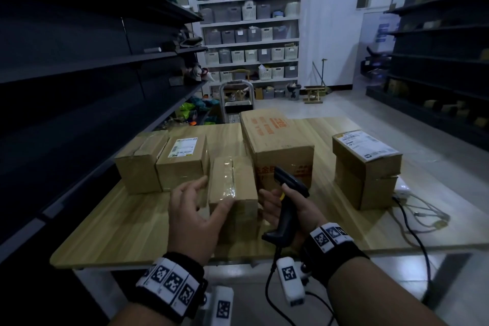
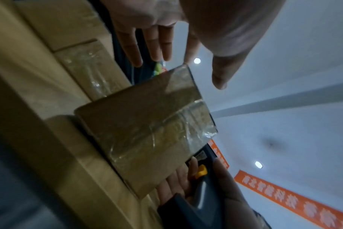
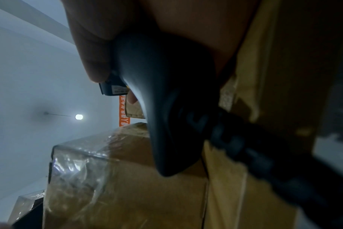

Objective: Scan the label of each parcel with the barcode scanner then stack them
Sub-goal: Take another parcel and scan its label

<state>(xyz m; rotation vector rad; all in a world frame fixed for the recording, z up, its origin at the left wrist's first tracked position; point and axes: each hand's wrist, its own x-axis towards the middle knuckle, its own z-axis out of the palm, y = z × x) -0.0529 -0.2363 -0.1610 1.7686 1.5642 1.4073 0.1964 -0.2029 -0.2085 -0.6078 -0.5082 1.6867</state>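
Storeroom table point(image 1: 127, 222) crowded with parcels: left hand point(image 1: 194, 216), fingers straight, touches the small taped parcel point(image 1: 232, 188); at 3 o'clock, right hand point(image 1: 296, 209) grips the barcode scanner point(image 1: 287, 201)

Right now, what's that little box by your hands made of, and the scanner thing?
The little box looks like brown cardboard, matte, with a glossy clear tape strip that glints along its seam. The scanner in the right hand seems to be hard dark plastic, smooth and slightly shiny, with a yellow trigger.
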